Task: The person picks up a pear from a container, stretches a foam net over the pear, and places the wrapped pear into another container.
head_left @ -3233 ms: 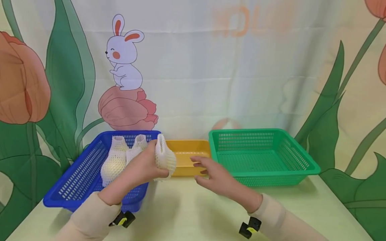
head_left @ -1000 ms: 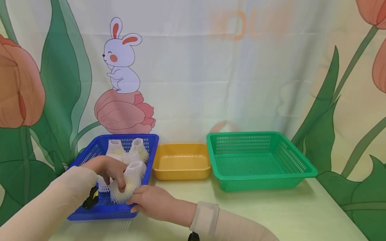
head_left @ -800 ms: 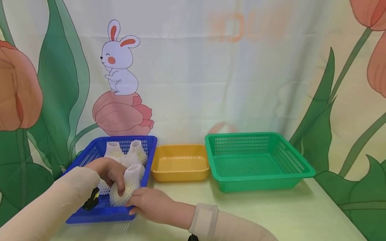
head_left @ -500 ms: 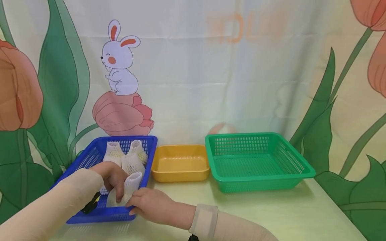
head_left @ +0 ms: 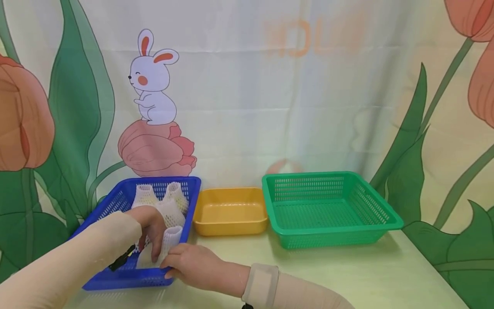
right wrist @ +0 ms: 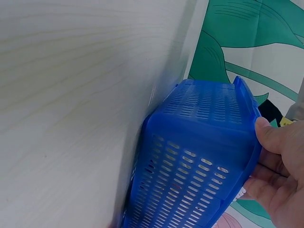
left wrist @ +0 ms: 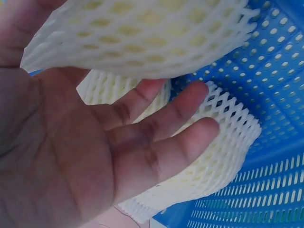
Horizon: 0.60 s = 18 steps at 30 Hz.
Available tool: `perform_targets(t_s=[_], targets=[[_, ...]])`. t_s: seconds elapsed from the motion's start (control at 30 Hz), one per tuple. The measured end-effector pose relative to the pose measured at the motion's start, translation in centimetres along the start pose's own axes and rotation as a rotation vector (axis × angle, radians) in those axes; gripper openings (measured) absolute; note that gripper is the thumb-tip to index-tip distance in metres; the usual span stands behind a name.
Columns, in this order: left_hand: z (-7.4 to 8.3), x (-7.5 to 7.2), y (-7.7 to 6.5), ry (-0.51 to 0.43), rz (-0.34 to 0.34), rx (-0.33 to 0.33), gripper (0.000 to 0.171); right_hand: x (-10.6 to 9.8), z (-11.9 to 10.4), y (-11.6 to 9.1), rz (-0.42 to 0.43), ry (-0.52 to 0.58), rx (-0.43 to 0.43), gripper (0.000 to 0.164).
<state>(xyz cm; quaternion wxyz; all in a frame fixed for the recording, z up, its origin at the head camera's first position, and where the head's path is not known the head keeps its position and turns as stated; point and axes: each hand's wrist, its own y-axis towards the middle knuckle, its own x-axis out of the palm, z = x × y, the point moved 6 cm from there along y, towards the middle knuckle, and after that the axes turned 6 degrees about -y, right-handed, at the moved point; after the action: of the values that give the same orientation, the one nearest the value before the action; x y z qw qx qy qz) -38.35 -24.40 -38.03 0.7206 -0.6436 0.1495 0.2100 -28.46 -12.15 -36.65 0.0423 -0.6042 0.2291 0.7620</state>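
Observation:
My left hand (head_left: 148,225) reaches down into the blue basket (head_left: 129,281) at the left. Thumb and forefinger hold a pale, rounded piece in a white foam net sleeve (head_left: 172,238) at the front right corner. In the left wrist view the sleeve (left wrist: 142,38) lies against the thumb, hiding the forefinger; the other fingers (left wrist: 161,156) stretch loosely past other netted pieces (left wrist: 209,166). My right hand (head_left: 204,268) grips the basket's near right corner. Its thumb presses the blue rim (right wrist: 254,142) in the right wrist view, with the fingers curled over the other side.
Several more netted pieces (head_left: 170,212) stand farther back in the blue basket. A yellow tray (head_left: 231,227) sits beside it, and a green basket (head_left: 335,229) stands at the right. Behind the pale table (head_left: 308,274) hangs a printed curtain (head_left: 231,107).
My left hand has carried the netted piece from above the basket's right side into its front right corner, and lower there. My right hand has come left onto the basket's rim.

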Motion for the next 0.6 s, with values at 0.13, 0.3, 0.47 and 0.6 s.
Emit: perform_targets(t_s=[0.13,0.3,0.47,0.6], targets=[[-0.1,-0.2,-0.3,-0.002,-0.046,0.02,0.043,0.0,-0.2,0.1,0.007,0.003,-0.006,0.021],[-0.9,-0.7,-0.6,-0.088,-0.008,-0.027,0.05,0.0,-0.2,0.2,0.005,0.003,-0.009,0.022],[-1.1,-1.0,-1.5,-0.151,0.067,0.03,0.062,0.0,0.0,0.3,-0.012,0.003,-0.013,0.023],[-0.4,-1.6,-3.2,-0.056,0.237,0.106,0.065,0.0,0.2,0.4,-0.038,0.021,-0.019,0.024]])
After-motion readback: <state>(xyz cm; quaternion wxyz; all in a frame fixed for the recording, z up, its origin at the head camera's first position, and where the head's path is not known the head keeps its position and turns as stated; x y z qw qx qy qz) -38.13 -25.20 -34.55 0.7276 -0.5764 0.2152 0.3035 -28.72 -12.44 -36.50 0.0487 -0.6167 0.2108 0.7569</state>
